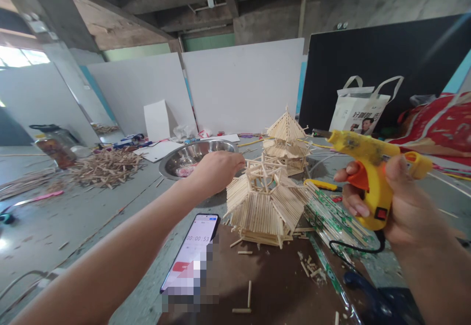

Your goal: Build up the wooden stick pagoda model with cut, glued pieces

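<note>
My right hand grips a yellow hot glue gun with an orange trigger, raised on the right with its nozzle pointing left. My left hand reaches over to the upper left side of a stick-built roof model. Its fingers are closed together, and the back of the hand hides whatever they may hold. Thin wooden sticks lie side by side on the model's sloping panels, with an open stick frame on top. Behind it stands a second stick model with a pointed, tiered roof.
A brown board bears the near model and loose stick pieces. A phone showing a timer lies at its left. Green-and-clear stick packets and a yellow cutter lie right. Behind are a metal bowl and a stick pile.
</note>
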### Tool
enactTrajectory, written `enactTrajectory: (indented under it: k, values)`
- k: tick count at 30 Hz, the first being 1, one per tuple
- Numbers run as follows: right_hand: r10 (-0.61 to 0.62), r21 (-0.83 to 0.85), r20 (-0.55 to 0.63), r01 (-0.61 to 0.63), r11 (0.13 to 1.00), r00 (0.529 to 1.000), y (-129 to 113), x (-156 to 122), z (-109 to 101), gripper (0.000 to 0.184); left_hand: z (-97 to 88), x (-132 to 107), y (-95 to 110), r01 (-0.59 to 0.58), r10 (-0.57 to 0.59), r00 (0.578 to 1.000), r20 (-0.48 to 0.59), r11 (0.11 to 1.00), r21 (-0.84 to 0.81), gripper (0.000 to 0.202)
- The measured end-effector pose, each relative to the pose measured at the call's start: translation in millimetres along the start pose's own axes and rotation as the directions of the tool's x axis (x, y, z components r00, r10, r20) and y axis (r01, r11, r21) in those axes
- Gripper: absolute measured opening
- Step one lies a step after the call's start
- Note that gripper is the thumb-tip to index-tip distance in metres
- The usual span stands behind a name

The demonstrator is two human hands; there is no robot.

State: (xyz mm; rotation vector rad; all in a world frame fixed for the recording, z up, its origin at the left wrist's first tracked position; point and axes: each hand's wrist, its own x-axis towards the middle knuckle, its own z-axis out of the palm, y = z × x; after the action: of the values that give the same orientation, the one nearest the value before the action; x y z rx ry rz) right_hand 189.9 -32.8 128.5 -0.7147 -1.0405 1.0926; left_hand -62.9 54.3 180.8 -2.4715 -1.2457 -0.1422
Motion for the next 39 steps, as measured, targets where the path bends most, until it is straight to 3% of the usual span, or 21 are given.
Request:
enactTrajectory:
  k: [19,39]
  values:
    - [-0.022,-0.024,0.009,0.022,0.999,1.000,0.4,1.1,-1.3,0.039,5.0,1.0,-5.3,-0.049,0.049,0.998,-0.049,0.999,-0.007,0.027]
    - [-0.024,-0.033,0.002,0.024,0.999,1.000,-0.4,0.7,1.3,0.039,1.5,0.6,-3.0,-0.061,0.061,0.998,-0.027,0.998,0.018,0.027]
